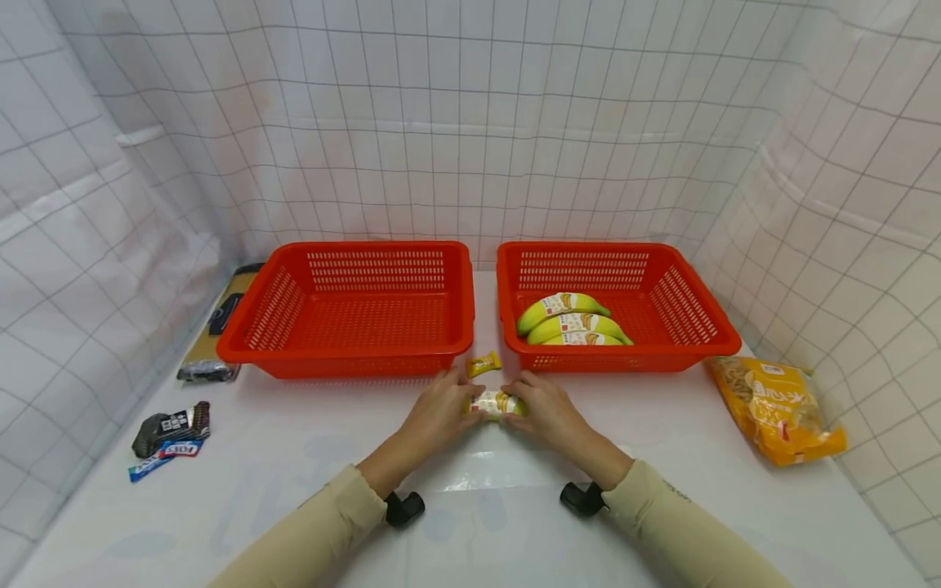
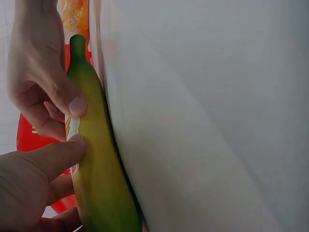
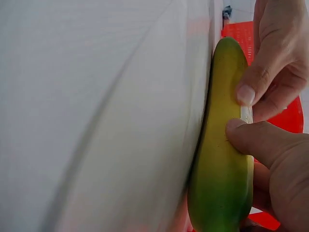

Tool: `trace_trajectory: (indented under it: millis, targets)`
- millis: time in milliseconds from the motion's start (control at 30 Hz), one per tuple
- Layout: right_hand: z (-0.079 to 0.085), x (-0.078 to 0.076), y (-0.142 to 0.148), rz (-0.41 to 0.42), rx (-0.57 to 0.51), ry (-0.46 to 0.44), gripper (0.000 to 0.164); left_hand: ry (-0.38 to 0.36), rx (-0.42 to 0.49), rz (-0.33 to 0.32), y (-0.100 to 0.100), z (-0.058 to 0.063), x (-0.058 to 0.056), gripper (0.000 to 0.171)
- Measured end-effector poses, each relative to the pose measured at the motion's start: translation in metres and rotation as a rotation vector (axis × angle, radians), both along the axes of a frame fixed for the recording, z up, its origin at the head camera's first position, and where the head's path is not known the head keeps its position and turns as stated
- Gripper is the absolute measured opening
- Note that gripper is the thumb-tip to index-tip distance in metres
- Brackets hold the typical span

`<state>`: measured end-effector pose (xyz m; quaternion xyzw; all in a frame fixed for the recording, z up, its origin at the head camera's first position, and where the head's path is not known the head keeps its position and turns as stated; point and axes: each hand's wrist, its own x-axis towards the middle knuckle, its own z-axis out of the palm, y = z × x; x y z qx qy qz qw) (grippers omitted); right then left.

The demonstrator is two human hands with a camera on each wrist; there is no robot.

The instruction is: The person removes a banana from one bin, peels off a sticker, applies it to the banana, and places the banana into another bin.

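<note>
A yellow-green banana (image 1: 494,403) with a printed white label lies crosswise on the white table in front of the baskets. My left hand (image 1: 439,408) grips its left part. On the right part, my right hand (image 1: 550,411) holds it the same way. The left wrist view shows both thumbs pressed on the side of the banana (image 2: 104,179), close together by the label. From the right wrist side, the banana (image 3: 219,159) lies along the table surface, and the fingers behind it are partly hidden. A small yellow packet (image 1: 483,364) lies just beyond the hands.
A red basket (image 1: 345,365) stands behind on the left. Another red basket (image 1: 625,360) on the right contains three labelled bananas (image 1: 562,306). An orange snack bag (image 1: 779,408) lies far right; dark and blue packets (image 1: 172,429) lie left, near a brown package (image 1: 220,327).
</note>
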<state>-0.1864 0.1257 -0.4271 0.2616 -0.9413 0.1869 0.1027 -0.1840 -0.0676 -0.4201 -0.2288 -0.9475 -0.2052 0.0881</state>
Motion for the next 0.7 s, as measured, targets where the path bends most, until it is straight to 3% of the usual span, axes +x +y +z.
trace_trajectory:
  millis: [200, 467, 700]
  targets:
    - [0.0005, 0.0008, -0.0005, -0.014, -0.018, -0.03, 0.039, -0.044, 0.044, 0.005, -0.0081, -0.0016, 0.0015, 0.037]
    - [0.0011, 0.0009, -0.001, -0.028, -0.051, -0.071, 0.04, -0.063, 0.033, 0.017, -0.0083, -0.005, -0.0003, 0.037]
    - [-0.0003, 0.0032, -0.0005, -0.056, -0.067, -0.089, 0.044, -0.063, 0.077, 0.016, -0.007, -0.0041, 0.0037, 0.036]
